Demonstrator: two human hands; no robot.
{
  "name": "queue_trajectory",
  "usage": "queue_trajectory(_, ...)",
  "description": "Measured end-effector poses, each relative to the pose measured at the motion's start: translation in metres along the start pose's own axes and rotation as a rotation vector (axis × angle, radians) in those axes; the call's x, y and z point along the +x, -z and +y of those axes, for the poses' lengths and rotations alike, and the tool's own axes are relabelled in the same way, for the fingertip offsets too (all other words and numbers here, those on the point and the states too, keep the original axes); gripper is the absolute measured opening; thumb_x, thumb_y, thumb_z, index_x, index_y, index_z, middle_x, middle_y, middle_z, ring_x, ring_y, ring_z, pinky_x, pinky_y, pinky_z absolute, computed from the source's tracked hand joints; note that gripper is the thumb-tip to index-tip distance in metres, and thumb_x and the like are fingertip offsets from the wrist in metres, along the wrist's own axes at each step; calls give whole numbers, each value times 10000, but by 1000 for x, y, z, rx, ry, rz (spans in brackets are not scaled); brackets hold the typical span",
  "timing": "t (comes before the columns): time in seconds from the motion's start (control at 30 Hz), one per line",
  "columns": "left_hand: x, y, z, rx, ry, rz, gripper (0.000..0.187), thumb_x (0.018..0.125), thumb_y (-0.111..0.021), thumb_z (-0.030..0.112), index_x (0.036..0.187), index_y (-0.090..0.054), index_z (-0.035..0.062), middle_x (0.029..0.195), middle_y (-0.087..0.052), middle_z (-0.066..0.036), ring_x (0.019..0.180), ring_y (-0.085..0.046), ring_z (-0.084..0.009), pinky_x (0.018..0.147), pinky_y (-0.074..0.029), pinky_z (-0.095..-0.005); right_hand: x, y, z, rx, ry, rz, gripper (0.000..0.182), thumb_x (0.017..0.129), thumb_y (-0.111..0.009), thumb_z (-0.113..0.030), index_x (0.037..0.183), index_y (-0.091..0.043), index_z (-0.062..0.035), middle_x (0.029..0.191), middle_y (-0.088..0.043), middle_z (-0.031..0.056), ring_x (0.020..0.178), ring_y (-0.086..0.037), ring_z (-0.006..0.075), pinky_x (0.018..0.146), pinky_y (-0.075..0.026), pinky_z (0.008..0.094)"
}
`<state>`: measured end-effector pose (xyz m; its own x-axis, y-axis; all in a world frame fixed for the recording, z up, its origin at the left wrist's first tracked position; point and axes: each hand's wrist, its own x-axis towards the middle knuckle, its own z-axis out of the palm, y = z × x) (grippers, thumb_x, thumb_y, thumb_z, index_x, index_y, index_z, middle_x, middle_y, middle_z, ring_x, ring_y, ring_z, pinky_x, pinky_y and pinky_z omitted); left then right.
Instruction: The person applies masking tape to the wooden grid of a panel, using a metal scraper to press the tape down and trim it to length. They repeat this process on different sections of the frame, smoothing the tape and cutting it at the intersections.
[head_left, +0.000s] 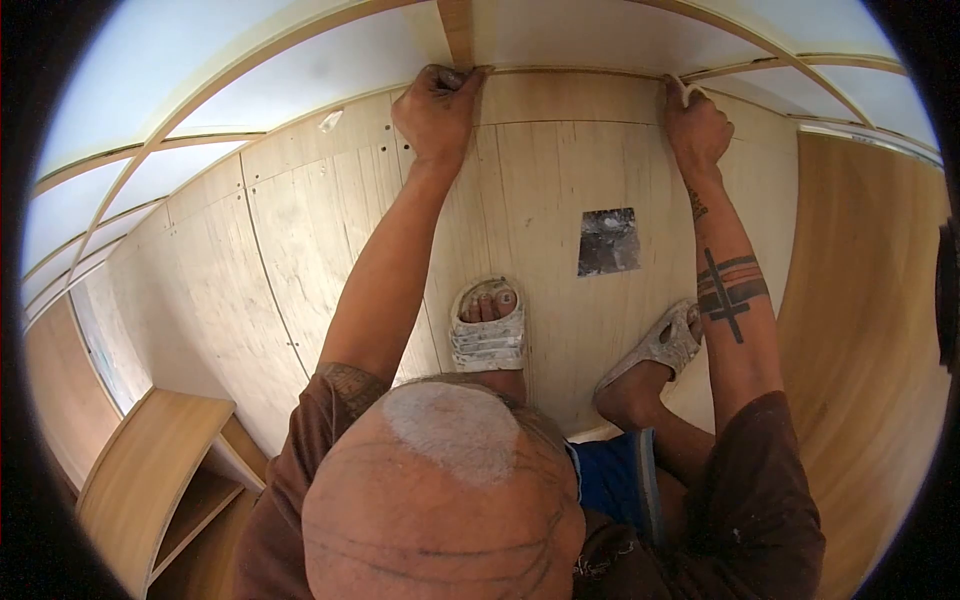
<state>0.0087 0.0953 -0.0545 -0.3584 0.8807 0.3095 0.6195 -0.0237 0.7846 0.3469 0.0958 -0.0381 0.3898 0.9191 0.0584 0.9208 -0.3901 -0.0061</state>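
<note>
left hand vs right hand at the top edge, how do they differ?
The left hand is a closed fist pressed at the joint under the wooden strip; the right hand pinches the edge with raised fingertips. The left forearm is bare; the right has a cross-shaped tattoo. Both touch the plywood panel's top edge.

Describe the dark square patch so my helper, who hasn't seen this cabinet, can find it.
Start at the pale plywood panel under the person's feet. Between the two sandals and the right hand lies the dark square patch, the only black-grey mark on otherwise bare wood.
</note>
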Motion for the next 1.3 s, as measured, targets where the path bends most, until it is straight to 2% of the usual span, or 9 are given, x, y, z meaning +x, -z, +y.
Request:
queue_trajectory(0.03, 0, 0, -1, -10, 34, -20, 452, 726, -958, 455, 729, -746, 56, 689, -747, -80, 590, -690, -237, 648, -550, -353, 0, -1, 1, 0, 0, -2, 677, 995, -544, -657, 997, -794, -28, 951, -768, 271, 904, -747, 442, 902, -483, 517)
queue_trajectory(0.77, -9, 5, 9, 32, 115, -31, 405, 747, -958, 403, 795, -755, 56, 734, -760, -95, 617, -713, -239, 686, -569, -364, 3, -4, 1, 9, -25, -18, 699, 1001, -518, -676, 985, -787, -32, 986, -772, 256, 962, -747, 442, 914, -482, 525)
queue_trajectory(0.87, -26, -9, 9, -121, 38, -74, 339, 825, -902, 344, 908, -763, 47, 837, -774, -108, 754, -743, -284, 768, -581, -394, 2, -4, 1, 31, -15, -20, 694, 998, -529, -675, 981, -785, -30, 980, -772, 254, 958, -745, 442, 916, -480, 527)
queue_trajectory(0.93, -30, -20, 15, -135, -491, -144, 293, 879, -823, 227, 1057, -732, 12, 1067, -747, -161, 1014, -707, -340, 881, -576, -439, 2, -6, 1, 44, -9, -18, 688, 997, -537, -672, 971, -784, -30, 975, -772, 252, 951, -745, 440, 917, -479, 529)
queue_trajectory(0.97, -34, -27, 20, -139, -492, -148, 293, 879, -823, 227, 1057, -732, 12, 1067, -747, -161, 1014, -707, -340, 881, -576, -439, 3, -7, 2, 55, -3, -20, 682, 998, -541, -667, 958, -782, -31, 966, -772, 248, 933, -745, 436, 913, -479, 530)
queue_trajectory(1.03, -41, -40, 33, -93, -566, -368, 333, 965, -721, 209, 1220, -680, -1, 1195, -702, -204, 1178, -625, -414, 1012, -521, -490, 4, -9, 7, 59, -4, -19, 675, 998, -546, -663, 945, -780, -31, 956, -772, 244, 914, -745, 432, 910, -479, 531)
queue_trajectory(1.17, -35, -63, 48, -12, -641, -424, 381, 971, -697, 215, 1257, -648, -31, 1271, -658, -239, 1205, -598, -426, 1073, -487, -508, 3, -9, 5, 41, 17, 13, 633, 989, -578, -640, 918, -778, -44, 910, -773, 222, 853, -745, 415, 884, -476, 520)
queue_trajectory(1.23, -31, -70, 50, 106, -570, -551, 460, 967, -684, 232, 1323, -603, -47, 1359, -611, -248, 1264, -563, -440, 1110, -454, -529, 3, -7, 4, 41, 15, 27, 617, 985, -590, -632, 914, -779, -49, 896, -772, 217, 840, -746, 408, 876, -475, 515)
queue_trajectory(1.3, -42, -74, 56, 111, -572, -508, 478, 955, -687, 231, 1339, -599, -41, 1381, -597, -245, 1280, -547, -448, 1119, -437, -548, 0, -6, 4, 64, 17, 39, 585, 975, -617, -609, 904, -781, -52, 878, -772, 209, 822, -751, 393, 859, -474, 511)
